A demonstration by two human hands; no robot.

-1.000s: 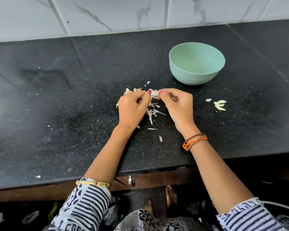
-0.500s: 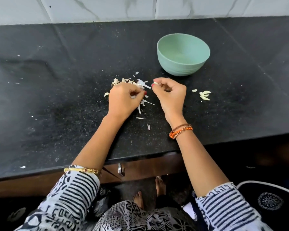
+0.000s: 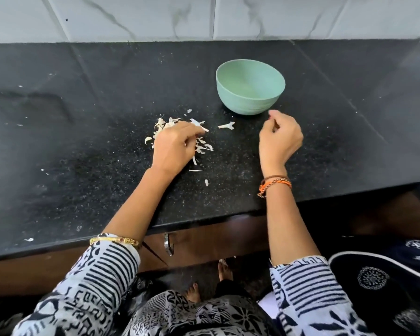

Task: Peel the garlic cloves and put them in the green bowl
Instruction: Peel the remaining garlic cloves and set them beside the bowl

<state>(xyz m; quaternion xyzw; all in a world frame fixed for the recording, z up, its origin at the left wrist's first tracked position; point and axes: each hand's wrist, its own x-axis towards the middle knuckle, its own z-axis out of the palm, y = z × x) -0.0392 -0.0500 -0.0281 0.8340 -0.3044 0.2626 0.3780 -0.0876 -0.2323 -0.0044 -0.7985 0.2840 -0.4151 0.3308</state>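
Observation:
The green bowl [image 3: 250, 93] stands on the black counter [image 3: 83, 166], and I see nothing inside it. My left hand [image 3: 174, 147] rests on a pile of white garlic peels [image 3: 165, 124] with its fingers curled down into them; whatever they hold is hidden. To the right, just in front of the bowl, my right hand [image 3: 280, 139] hovers with thumb and fingers curled together, and nothing shows between them. One loose peel piece [image 3: 227, 126] lies between the hands. No whole clove is visible.
Peel scraps [image 3: 205, 181] dot the counter in front of the pile. A white marbled tile wall [image 3: 204, 18] backs the counter. The counter's front edge [image 3: 204, 219] runs under my forearms, with a metal drawer handle [image 3: 169, 246] below it.
My hands have come apart. The right hand has swung right, to the front of the bowl, and a peel piece now lies between the hands. The left hand has lowered onto the peel pile.

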